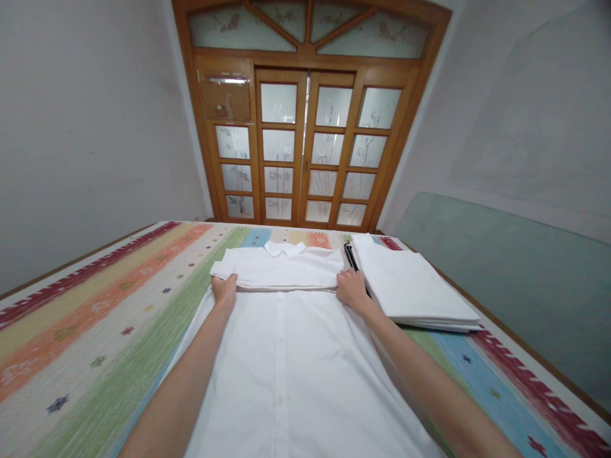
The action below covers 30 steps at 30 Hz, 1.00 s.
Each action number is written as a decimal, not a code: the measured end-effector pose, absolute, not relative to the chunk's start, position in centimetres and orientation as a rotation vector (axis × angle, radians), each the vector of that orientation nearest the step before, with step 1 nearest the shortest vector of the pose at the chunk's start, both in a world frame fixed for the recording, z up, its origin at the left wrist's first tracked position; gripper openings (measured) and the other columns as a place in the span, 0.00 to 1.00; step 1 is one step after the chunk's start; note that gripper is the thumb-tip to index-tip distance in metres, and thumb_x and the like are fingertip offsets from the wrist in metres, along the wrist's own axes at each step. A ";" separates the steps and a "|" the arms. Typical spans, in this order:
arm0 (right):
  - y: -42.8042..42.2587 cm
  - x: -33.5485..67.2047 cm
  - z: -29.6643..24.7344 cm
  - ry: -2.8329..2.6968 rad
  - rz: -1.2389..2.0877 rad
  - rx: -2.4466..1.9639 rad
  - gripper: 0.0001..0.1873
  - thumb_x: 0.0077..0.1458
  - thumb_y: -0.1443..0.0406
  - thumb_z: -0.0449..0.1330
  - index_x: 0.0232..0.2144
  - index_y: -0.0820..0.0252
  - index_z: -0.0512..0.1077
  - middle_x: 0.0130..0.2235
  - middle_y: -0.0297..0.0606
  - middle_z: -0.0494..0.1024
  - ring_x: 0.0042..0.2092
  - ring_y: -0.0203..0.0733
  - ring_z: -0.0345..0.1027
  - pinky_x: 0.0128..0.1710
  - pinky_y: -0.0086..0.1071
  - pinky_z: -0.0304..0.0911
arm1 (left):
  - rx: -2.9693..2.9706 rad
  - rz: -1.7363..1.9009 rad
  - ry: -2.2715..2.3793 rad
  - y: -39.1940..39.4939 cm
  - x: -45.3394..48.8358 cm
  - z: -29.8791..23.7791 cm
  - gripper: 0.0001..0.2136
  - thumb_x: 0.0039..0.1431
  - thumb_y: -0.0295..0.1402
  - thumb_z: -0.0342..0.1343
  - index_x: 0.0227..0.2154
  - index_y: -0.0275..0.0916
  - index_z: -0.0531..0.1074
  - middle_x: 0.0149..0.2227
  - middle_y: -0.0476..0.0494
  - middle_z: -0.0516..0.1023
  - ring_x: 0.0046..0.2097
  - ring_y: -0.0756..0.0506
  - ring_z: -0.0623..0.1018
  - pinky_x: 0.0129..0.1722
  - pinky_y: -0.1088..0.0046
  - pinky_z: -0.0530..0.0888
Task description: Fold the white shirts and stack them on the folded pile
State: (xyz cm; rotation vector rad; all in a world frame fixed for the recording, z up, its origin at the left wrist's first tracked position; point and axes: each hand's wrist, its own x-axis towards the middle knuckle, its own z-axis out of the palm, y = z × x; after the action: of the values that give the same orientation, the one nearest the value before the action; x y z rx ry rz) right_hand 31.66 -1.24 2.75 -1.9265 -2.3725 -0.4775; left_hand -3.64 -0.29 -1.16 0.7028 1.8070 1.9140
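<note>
Two hands work at a white shirt spread button side up along the middle of the surface. Its top part lies folded back into a flat band, collar at the far end. The left hand closes on the band's left end with the thumb over the fold, and the right hand closes on its right end. Both forearms stretch out over the shirt's body.

A striped cloth covers the surface in bands of red, yellow, orange, cream, green and blue, dotted with small star shapes. Only a thin wooden rim shows at the sides. Just beside the right hand sits a stack of folded white fabric, its near corner pointing off to the right.

Beyond the far end stands a wooden door with frosted, patterned panes and an arched light above. Plain pale walls close in on both sides, and a green panel runs low along the right one.

Fingertips on both hands are tucked out of sight at the fold. The shirt's lower hem runs out of view at the bottom. Something black peeks out along the stack's left edge, and I cannot tell what it is.
</note>
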 end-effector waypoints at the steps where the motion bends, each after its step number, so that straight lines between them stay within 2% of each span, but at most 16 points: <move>1: -0.8 31.8 3.3 -2.371 -0.409 -1.916 0.13 0.52 0.70 0.59 0.39 0.68 0.79 0.45 0.55 0.78 0.52 0.55 0.68 0.49 0.41 0.63 | 0.709 1.917 1.824 -0.3 -3.6 -1.2 0.19 0.41 0.21 0.60 0.41 0.34 0.72 0.44 0.36 0.80 0.50 0.38 0.79 0.53 0.60 0.74; 3: 0.7 32.2 4.5 -2.353 -0.212 -1.851 0.14 0.49 0.67 0.60 0.39 0.64 0.80 0.48 0.49 0.78 0.51 0.52 0.69 0.51 0.38 0.62 | 0.720 1.918 1.857 -0.4 -3.4 -1.2 0.21 0.42 0.21 0.60 0.43 0.34 0.71 0.46 0.36 0.79 0.51 0.39 0.78 0.54 0.60 0.73; 5: 2.6 32.7 5.5 -2.321 -0.068 -1.747 0.16 0.52 0.68 0.57 0.41 0.60 0.80 0.50 0.42 0.77 0.52 0.45 0.69 0.54 0.33 0.60 | 0.733 1.917 1.887 -0.5 -3.3 -1.2 0.23 0.42 0.21 0.60 0.45 0.35 0.69 0.47 0.36 0.79 0.51 0.40 0.78 0.54 0.60 0.73; 8: 5.5 33.2 6.2 -2.290 -0.050 -1.715 0.21 0.55 0.73 0.50 0.46 0.63 0.78 0.52 0.43 0.77 0.54 0.42 0.68 0.57 0.30 0.57 | 0.766 1.917 1.917 -0.6 -3.2 -1.2 0.25 0.43 0.20 0.60 0.48 0.36 0.67 0.48 0.36 0.78 0.51 0.40 0.78 0.55 0.61 0.72; 12: 8.0 33.3 5.2 -2.340 -0.013 -1.747 0.22 0.55 0.76 0.50 0.47 0.63 0.77 0.51 0.43 0.78 0.54 0.42 0.69 0.56 0.29 0.58 | 0.805 1.909 1.940 -0.8 -3.1 -1.2 0.26 0.43 0.20 0.61 0.48 0.38 0.66 0.47 0.38 0.78 0.51 0.41 0.78 0.55 0.62 0.72; 17: 9.5 33.3 3.7 -2.348 -0.023 -1.834 0.24 0.57 0.77 0.49 0.52 0.62 0.73 0.55 0.47 0.74 0.55 0.44 0.69 0.54 0.33 0.60 | 0.823 1.906 1.968 -0.9 -3.2 -1.0 0.25 0.44 0.20 0.61 0.48 0.38 0.66 0.47 0.37 0.78 0.50 0.40 0.78 0.55 0.60 0.72; 20: 10.1 33.4 3.7 -2.338 -0.048 -1.896 0.21 0.58 0.75 0.52 0.50 0.61 0.75 0.53 0.49 0.74 0.52 0.47 0.71 0.52 0.36 0.62 | 0.828 1.901 1.983 -1.1 -3.1 -0.8 0.26 0.44 0.20 0.61 0.48 0.37 0.66 0.46 0.37 0.78 0.50 0.40 0.78 0.56 0.59 0.71; 23: 10.5 33.4 4.0 -2.285 -0.103 -1.973 0.18 0.59 0.73 0.52 0.48 0.64 0.75 0.52 0.54 0.72 0.51 0.51 0.71 0.50 0.39 0.64 | 0.826 1.893 2.000 -1.2 -2.9 -0.6 0.26 0.44 0.20 0.61 0.49 0.35 0.66 0.47 0.35 0.77 0.50 0.39 0.78 0.56 0.58 0.71; 30: 10.3 33.2 4.3 -2.102 -0.230 -2.070 0.20 0.59 0.73 0.50 0.51 0.67 0.72 0.55 0.61 0.67 0.51 0.56 0.70 0.49 0.44 0.63 | 0.852 1.861 2.027 -1.5 -2.8 -0.4 0.29 0.44 0.22 0.62 0.52 0.35 0.64 0.49 0.34 0.76 0.51 0.38 0.78 0.57 0.58 0.71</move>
State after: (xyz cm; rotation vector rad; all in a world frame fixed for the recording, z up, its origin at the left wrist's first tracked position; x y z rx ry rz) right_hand 33.18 10.31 4.31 -2.0697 -2.1022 -0.2296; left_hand -2.81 -1.51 -0.44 0.8520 2.0272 1.8608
